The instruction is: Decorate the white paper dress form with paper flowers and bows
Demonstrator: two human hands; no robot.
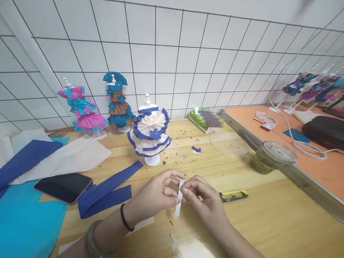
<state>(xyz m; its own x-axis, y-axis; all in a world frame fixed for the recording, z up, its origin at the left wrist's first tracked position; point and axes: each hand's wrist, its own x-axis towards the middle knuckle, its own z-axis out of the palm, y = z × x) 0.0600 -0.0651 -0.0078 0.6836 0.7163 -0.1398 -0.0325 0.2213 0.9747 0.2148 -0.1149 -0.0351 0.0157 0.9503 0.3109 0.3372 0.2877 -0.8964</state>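
Single head-worn view, facing forward and down, hands (158, 192) (207, 198) near, wooden table (272, 229) below, tiled wall (189, 64) beyond

No readable text or numbers anywhere. Small card (267, 126), right of frame: print too tiny to read. Green box (198, 123), right of centre: top pixelated.

A flat black smartphone with a reddish-brown rim (62, 187) lies toward the left of the pale wooden desk (273, 225). Near the desk's back left corner stand a small dress form in pink and turquoise paper (88, 122) and another in teal and brown paper (119, 105). By the right edge sits a round, clear plastic tub (261, 161). Beyond that edge, an orange tabletop (325, 177) bears a bulky black object (331, 132).
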